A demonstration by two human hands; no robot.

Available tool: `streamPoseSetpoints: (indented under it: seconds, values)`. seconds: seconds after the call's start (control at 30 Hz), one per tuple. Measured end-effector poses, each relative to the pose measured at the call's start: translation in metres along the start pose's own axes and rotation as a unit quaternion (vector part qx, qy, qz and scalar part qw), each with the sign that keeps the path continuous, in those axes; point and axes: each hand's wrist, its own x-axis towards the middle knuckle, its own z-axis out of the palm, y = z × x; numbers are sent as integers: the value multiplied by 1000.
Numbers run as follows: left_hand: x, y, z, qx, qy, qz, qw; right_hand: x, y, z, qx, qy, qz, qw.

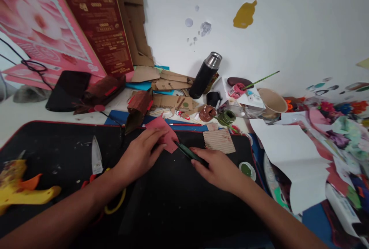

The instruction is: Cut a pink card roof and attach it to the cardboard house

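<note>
So the left hand has its fingers on a piece of pink paper, and the right hand is gripping a dark green tool, tip right at the paper's edge. Yellow glue gun and scissors are over on the left of the black mat, black thermos at the far side.

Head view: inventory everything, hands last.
Mat: 1, black, front centre
Paper piece: 1, pink, mat's far edge
Tool: 1, dark green, at paper piece
Glue gun: 1, yellow, mat's left
Scissors: 1, red-yellow, mat's left
Corrugated card: 1, tan, mat's right
Flask: 1, black, behind mat
Open jars: 2, brown and green, behind mat
Bowl: 1, beige, right of jars
Printed box: 1, pink, far left
Clutter: uncounted, mixed, back and right
Left hand: 1, bare, on paper piece
Right hand: 1, bare, holding tool
</note>
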Motion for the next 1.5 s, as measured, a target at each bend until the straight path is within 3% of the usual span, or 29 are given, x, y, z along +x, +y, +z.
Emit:
streamPoseSetpoints:
  seconds: [0.2,0.37,0.53,0.67,0.87,1.07,1.27,1.5]
  values:
    - [4,1,-2,-50,-55,12,997,-2,-7,0,2,-15,-23,1000]
    - [5,1,-2,-19,-12,-8,1000,-5,-1,-2,-1,2,-2,1000]
    - [2,7,3,0,-117,103,988,-8,2,-6,-25,2,29,999]
    - [-1,6,10,35,-155,122,980,-8,1,-6,0,18,30,999]
    - [-1,-1,9,62,-62,10,996,-11,2,-3,4,20,32,999]
    - [3,6,0,57,-33,33,997,-12,2,-1,-3,18,30,999]
    - [6,6,-1,63,-89,32,994,-6,1,2,-11,34,24,999]
    - [6,6,0,74,-97,31,992,6,2,6,-36,29,19,999]
